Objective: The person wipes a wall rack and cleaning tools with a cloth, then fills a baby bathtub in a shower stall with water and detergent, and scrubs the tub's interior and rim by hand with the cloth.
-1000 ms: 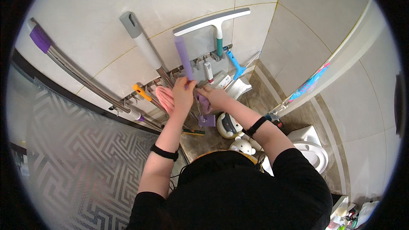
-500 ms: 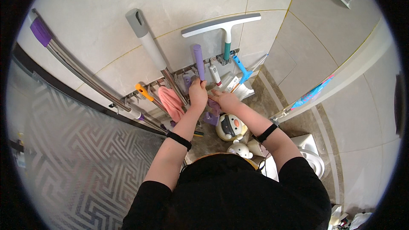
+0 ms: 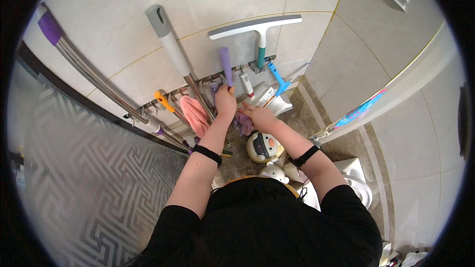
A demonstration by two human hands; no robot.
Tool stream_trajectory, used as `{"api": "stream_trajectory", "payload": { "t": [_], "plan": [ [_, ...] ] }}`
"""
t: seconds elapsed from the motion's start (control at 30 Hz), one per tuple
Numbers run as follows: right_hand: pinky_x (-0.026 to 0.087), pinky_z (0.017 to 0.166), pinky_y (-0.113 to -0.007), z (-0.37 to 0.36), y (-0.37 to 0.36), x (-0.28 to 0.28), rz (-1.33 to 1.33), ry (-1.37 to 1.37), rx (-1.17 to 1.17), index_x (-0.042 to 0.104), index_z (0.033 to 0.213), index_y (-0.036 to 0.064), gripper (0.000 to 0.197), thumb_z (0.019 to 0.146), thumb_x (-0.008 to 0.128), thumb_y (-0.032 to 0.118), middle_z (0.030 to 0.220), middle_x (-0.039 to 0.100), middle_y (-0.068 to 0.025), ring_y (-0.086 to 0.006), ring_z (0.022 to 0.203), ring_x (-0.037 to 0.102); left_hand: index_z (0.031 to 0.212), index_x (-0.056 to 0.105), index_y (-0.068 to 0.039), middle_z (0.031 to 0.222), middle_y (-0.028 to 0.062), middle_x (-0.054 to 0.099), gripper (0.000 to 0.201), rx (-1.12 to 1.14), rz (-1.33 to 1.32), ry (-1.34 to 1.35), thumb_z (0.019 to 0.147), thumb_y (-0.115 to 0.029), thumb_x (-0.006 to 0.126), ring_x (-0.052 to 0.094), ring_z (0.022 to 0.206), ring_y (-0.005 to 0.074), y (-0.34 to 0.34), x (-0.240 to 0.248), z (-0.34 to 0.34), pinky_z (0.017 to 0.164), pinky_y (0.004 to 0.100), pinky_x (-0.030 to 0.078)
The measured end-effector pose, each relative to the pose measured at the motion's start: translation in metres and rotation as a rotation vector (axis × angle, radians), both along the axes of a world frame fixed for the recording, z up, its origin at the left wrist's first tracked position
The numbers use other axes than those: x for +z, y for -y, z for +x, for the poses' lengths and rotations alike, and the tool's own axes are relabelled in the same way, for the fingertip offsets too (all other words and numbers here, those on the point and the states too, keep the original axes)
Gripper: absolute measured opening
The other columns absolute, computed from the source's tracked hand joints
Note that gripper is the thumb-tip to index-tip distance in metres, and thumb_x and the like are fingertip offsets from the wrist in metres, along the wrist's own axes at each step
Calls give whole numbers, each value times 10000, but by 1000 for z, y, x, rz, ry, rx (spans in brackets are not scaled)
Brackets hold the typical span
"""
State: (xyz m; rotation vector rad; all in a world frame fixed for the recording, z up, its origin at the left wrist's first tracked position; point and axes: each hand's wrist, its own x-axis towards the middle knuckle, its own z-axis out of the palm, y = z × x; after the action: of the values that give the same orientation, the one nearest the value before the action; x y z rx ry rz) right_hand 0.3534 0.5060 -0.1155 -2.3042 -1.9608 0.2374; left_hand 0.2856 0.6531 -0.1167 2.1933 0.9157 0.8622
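Observation:
My left hand (image 3: 226,103) is closed around the lower part of a long purple handle (image 3: 225,65). The handle stands nearly upright in front of the wall rack; its lower end is hidden behind my hand. Close beside it, my right hand (image 3: 260,117) is closed on a bunched purple cloth (image 3: 243,122), its fingertips partly hidden. A pink cloth (image 3: 194,115) hangs to the left of my left hand. Just beyond my right hand are a white tool with a dark red end (image 3: 247,85) and a small blue squeegee (image 3: 280,81).
A rack on the tiled wall holds a window squeegee (image 3: 261,34), a grey-topped pole (image 3: 170,44), an orange-handled tool (image 3: 163,101) and steel poles (image 3: 89,76). A penguin-shaped container (image 3: 262,147) stands on the floor. A patterned glass panel (image 3: 99,178) lies left, a toilet (image 3: 357,183) right.
Both hands have shifted slightly left together with the purple handle and the purple cloth. A flat purple piece below the cloth is now out of sight. The view has moved slightly.

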Motion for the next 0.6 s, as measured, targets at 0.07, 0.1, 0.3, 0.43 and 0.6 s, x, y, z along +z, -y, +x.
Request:
{"api": "stream_trajectory", "payload": {
  "t": [0.07, 0.1, 0.3, 0.43, 0.6],
  "plan": [
    [505, 799, -373, -2, 5, 6, -49, -67, -60, 404, 1326, 238, 767, 639, 706, 83, 1384, 373, -75, -290, 1052, 559, 874, 580, 40, 892, 244, 595, 173, -21, -11, -6, 832, -128, 566, 563, 834, 424, -2, 1, 1, 719, 467, 448],
    [505, 799, -373, -2, 7, 1, -56, -69, -48, 404, 1326, 238, 767, 639, 706, 83, 1384, 373, -75, -290, 1052, 559, 912, 579, 47, 919, 249, 593, 192, -50, -20, -10, 823, -123, 575, 563, 851, 422, -1, 1, 0, 736, 460, 450],
    [488, 825, -397, -3, 23, -7, 3, -208, -57, 432, 1296, 174, 633, 698, 592, 44, 1412, 342, -102, -307, 1120, 519, 1160, 496, 73, 1047, 259, 565, 393, -29, -13, -16, 810, -92, 565, 560, 938, 401, 19, -16, -28, 803, 431, 454],
    [491, 812, -387, -8, 25, -12, 18, -170, 8, 474, 1252, 153, 565, 707, 587, 57, 1377, 382, -90, -306, 1094, 531, 1152, 522, 65, 1053, 250, 583, 374, 23, -149, -19, 813, -87, 563, 579, 949, 380, 29, -36, -60, 815, 399, 466],
    [492, 783, -376, -30, 16, -12, 53, -328, 58, 513, 1190, 130, 496, 703, 592, 72, 1214, 517, -107, -319, 1025, 554, 1077, 598, 17, 989, 208, 633, 299, -72, -462, -23, 825, -141, 574, 619, 939, 317, 44, -61, -112, 811, 343, 475]
  ]
}}
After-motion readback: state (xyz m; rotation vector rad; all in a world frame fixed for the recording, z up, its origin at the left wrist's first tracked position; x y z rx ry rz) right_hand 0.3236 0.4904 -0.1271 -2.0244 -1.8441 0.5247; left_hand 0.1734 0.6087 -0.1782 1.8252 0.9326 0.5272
